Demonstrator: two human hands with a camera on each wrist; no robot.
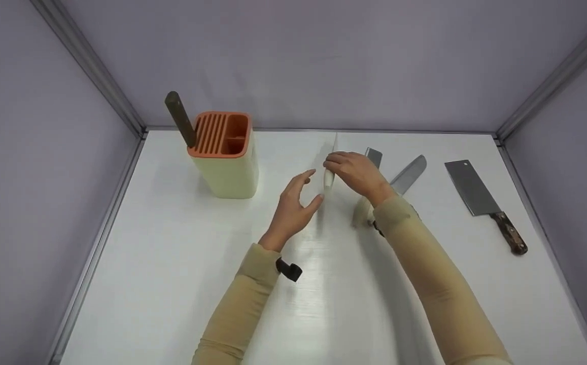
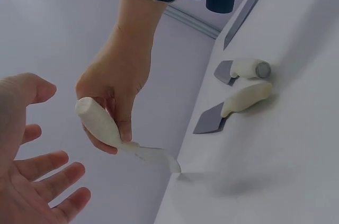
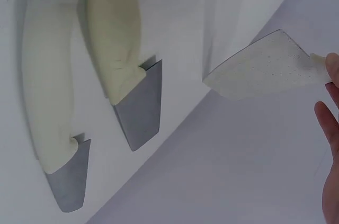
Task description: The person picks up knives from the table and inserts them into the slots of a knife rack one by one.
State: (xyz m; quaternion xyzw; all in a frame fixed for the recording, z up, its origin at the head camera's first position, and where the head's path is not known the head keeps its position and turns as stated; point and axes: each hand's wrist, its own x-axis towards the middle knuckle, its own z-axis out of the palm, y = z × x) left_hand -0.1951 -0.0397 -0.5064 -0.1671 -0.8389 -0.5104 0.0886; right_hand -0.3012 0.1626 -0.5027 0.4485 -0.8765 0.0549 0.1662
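My right hand [image 1: 358,171] grips a white-handled knife [image 1: 329,179] around the upper part of its handle. In the right wrist view its broad pale blade [image 3: 265,68] points away from the fingers. The left wrist view shows the butt of the handle [image 2: 98,121] sticking out of the grip. Close to that butt, on its left, my left hand [image 1: 290,210] is spread with thumb and fingers apart, holding nothing. Two more knives with cream handles lie near my right wrist, one blade [image 1: 373,156] behind the hand and the other blade [image 1: 410,173] to its right.
A cream knife block [image 1: 230,180] with an orange slotted top stands at the back left. One brown-handled knife [image 1: 180,119] leans out of its left slot. A cleaver [image 1: 473,190] with a dark patterned handle lies at the right. Walls [image 1: 298,61] enclose the white table.
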